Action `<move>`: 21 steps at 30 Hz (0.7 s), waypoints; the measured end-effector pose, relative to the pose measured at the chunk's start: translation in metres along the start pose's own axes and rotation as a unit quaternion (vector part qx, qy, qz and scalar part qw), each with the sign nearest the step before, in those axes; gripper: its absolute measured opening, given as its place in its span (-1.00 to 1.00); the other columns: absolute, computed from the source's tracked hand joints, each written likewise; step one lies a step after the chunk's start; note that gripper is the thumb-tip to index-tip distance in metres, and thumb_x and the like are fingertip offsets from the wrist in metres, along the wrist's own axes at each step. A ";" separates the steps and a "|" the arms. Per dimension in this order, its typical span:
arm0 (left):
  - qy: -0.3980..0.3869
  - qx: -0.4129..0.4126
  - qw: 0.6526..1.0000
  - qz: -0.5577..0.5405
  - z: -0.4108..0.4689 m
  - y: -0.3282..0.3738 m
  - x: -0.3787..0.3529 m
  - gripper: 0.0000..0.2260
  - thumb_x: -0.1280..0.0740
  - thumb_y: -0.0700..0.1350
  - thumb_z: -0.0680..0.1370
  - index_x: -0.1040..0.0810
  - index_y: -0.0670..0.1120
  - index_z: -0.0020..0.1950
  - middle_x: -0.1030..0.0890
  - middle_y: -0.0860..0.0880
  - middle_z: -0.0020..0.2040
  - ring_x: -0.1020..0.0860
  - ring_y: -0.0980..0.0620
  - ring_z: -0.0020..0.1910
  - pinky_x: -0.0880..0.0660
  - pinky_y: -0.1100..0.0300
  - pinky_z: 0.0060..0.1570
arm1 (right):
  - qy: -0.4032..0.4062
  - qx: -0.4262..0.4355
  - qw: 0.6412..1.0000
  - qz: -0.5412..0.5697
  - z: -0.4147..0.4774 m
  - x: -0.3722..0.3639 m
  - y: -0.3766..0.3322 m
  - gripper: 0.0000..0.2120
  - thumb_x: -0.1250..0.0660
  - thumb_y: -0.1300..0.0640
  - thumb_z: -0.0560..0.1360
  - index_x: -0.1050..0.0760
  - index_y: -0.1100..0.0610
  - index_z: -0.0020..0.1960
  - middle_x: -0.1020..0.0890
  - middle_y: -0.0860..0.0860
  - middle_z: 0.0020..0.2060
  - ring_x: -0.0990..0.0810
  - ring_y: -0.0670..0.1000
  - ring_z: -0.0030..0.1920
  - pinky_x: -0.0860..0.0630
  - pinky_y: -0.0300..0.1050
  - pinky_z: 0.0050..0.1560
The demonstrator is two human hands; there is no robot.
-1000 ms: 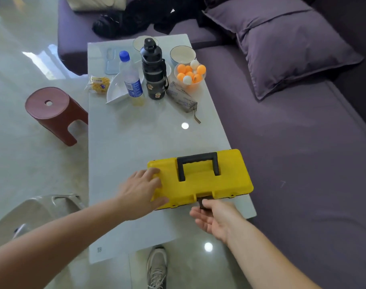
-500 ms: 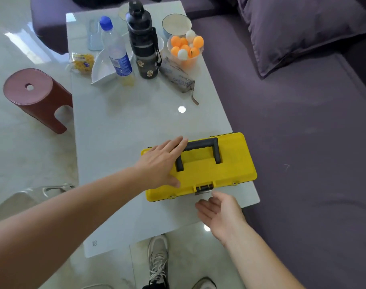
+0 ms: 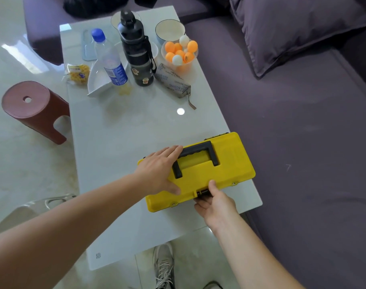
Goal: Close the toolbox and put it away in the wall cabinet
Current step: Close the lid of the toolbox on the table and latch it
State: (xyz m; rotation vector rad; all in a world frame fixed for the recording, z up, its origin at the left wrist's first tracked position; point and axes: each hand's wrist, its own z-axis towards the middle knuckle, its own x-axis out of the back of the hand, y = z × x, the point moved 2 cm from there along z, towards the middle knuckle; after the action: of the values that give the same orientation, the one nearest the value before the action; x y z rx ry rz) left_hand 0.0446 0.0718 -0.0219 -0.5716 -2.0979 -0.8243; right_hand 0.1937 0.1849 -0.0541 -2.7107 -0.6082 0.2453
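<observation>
A yellow toolbox (image 3: 226,163) with a black handle (image 3: 195,158) lies with its lid down on the near right corner of the pale table (image 3: 126,132). My left hand (image 3: 159,170) rests flat on the left part of the lid, fingers spread, fingertips by the handle's left end. My right hand (image 3: 214,202) is at the front edge, thumb on the lid and fingers on the black latch (image 3: 202,192). No wall cabinet is in view.
At the table's far end stand a black flask (image 3: 136,51), a water bottle (image 3: 110,59), bowls, a bowl of ping-pong balls (image 3: 180,52) and a pencil pouch (image 3: 173,80). A red stool (image 3: 35,109) is left. A purple sofa (image 3: 303,132) runs along the right. My shoe (image 3: 163,265) is below.
My left hand slid from the toolbox's left end onto the lid and lies flat there. My right hand came back up to the front latch, thumb on the lid.
</observation>
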 end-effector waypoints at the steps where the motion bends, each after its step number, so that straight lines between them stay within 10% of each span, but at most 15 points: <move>1: 0.001 0.005 1.000 -0.005 0.000 0.001 0.000 0.14 -0.54 0.24 0.19 0.09 0.04 0.56 -0.11 0.04 0.58 -0.14 -0.06 0.52 -0.19 0.03 0.42 | 0.000 0.000 1.000 0.000 -0.001 0.001 0.001 -0.63 -0.30 0.01 0.53 -0.43 0.28 0.17 -0.63 0.23 -0.07 -0.63 0.18 -0.12 -0.46 0.15 -0.01; 5: 0.040 0.033 0.998 -0.032 -0.007 0.010 0.002 0.05 -0.57 0.14 0.22 -0.02 0.06 0.54 -0.22 0.07 0.53 -0.26 -0.06 0.45 -0.33 0.03 0.28 | -0.012 -0.005 1.000 -0.007 -0.004 0.003 -0.002 -0.63 -0.29 0.02 0.54 -0.42 0.28 0.19 -0.62 0.20 -0.09 -0.61 0.16 -0.16 -0.46 0.16 0.00; 10: 0.188 0.012 0.977 -0.096 -0.018 0.031 0.008 -0.54 -0.39 0.05 0.46 -0.37 0.01 0.31 -0.50 0.01 0.20 -0.51 -0.06 0.09 -0.37 0.13 -0.12 | -0.022 -0.015 0.999 -0.037 -0.011 0.006 -0.007 -0.67 -0.26 0.07 0.57 -0.40 0.29 0.18 -0.57 0.26 0.08 -0.57 0.25 0.11 -0.43 0.20 0.20; 21: -0.021 0.033 0.992 -0.119 0.019 0.089 0.029 -0.80 -0.19 -0.18 0.58 -0.49 -0.09 0.18 -0.53 -0.12 -0.10 -0.47 -0.11 -0.18 -0.37 0.11 -0.27 | 0.014 0.096 0.994 0.048 -0.038 0.034 -0.055 -0.75 -0.21 0.19 0.57 -0.44 0.25 0.21 -0.61 0.17 0.00 -0.62 0.13 0.01 -0.52 0.00 0.02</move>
State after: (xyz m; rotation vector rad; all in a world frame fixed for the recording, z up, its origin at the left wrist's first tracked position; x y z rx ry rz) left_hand 0.0739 0.1495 0.0244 -0.3092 -2.2529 -0.8785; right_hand 0.2125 0.2349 -0.0014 -2.5550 -0.4226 0.2754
